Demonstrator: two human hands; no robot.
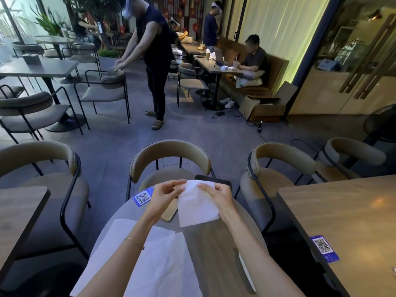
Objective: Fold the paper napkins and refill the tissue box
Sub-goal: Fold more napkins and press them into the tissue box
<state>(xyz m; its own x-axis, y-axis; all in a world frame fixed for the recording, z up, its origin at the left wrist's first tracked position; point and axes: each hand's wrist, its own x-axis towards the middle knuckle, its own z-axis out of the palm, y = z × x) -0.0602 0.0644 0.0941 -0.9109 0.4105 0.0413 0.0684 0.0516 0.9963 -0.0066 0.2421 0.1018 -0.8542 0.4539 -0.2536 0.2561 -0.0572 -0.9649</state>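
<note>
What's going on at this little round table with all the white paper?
A person is folding paper napkins. Both hands, left hand and right hand, hold one folded napkin by its top edge above the round table. Two unfolded napkins lie flat nearer the person. A dark tissue box sits at the far edge.

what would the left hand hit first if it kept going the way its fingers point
The left hand points its fingers right, toward the folded napkin held up between both hands, and already pinches its top edge. Past that, it would probably meet the right hand; depth is hard to judge.
</note>
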